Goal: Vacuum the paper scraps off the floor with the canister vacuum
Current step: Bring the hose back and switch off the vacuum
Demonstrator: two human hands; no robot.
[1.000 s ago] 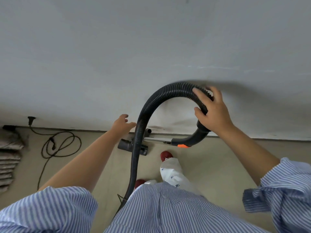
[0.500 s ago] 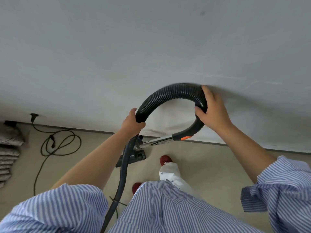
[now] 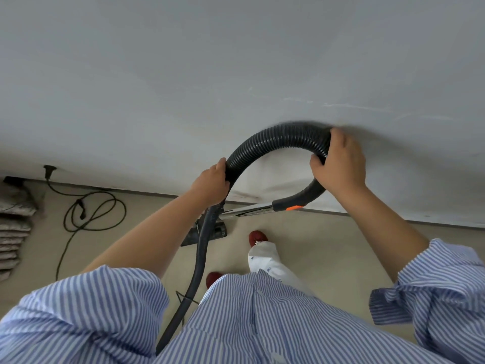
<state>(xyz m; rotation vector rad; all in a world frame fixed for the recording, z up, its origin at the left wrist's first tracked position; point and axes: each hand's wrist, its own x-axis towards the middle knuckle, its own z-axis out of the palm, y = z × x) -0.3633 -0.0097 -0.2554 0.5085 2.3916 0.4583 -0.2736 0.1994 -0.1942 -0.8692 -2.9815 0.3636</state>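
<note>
Both hands on the black ribbed flexible vacuum hose (image 3: 275,143), which arches up in front of the grey wall (image 3: 236,61). Left hand (image 3: 210,181) wraps round the hose on the left leg of the arch, fingers curled, firm grip. Right hand (image 3: 339,164) grips the hose at the right top of the arch, just above the curved black handle w/ orange button (image 3: 304,197), thumb underneath, fingers over. Handle runs into a shiny metal wand tube (image 3: 249,210), going left & down to the dark flat floor nozzle (image 3: 207,232), which sits on the beige floor (image 3: 328,245) near the wall base, partly hidden behind hose. Below left hand the hose drops straight down past the nozzle and goes out of view under the blue-white striped shirt (image 3: 249,324). Canister body not visible. Paper scraps: can't make out any on the floor. Red shoes (image 3: 257,237) just right of nozzle, white trouser leg (image 3: 267,261). Black power cable (image 3: 91,214) looped on floor at left, plug (image 3: 49,170) at wall. Stack of grey folded fabric-like items (image 3: 13,232) at far left edge.
</note>
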